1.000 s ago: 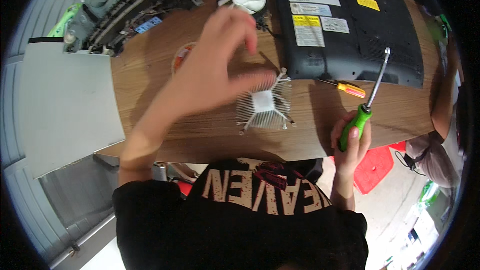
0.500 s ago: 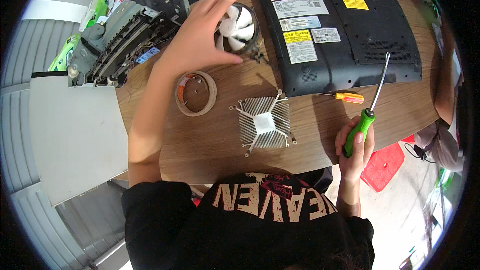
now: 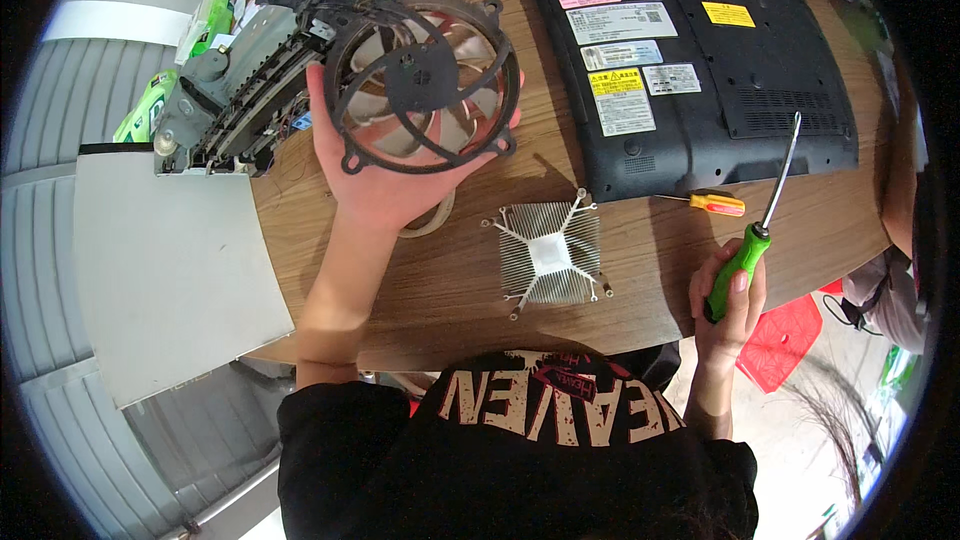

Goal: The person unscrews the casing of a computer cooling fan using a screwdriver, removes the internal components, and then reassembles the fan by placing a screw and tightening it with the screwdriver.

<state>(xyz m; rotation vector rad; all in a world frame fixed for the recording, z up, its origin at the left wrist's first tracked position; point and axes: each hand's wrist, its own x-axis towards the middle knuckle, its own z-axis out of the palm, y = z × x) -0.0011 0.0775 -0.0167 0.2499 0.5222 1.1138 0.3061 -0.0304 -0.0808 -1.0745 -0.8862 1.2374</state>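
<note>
My left hand holds up a round cooling fan from beneath, its dark frame and hub facing me. The fingers wrap its rim, partly hidden behind it. In my right hand is a screwdriver with a green handle, its metal shaft pointing up and away. Between my hands a silver finned heatsink with bracket arms at its corners lies on the wooden table. Under my left wrist, a tape roll is mostly covered.
A black laptop lies underside up at the back right. A small yellow-and-orange screwdriver rests at its near edge. Grey machine parts stand at the left, beside a white panel. A red stool is below the table's right edge.
My left hand has lifted the fan off the far side of the table, closer to me, and turned it so its other face shows. The right hand still holds the green screwdriver.
</note>
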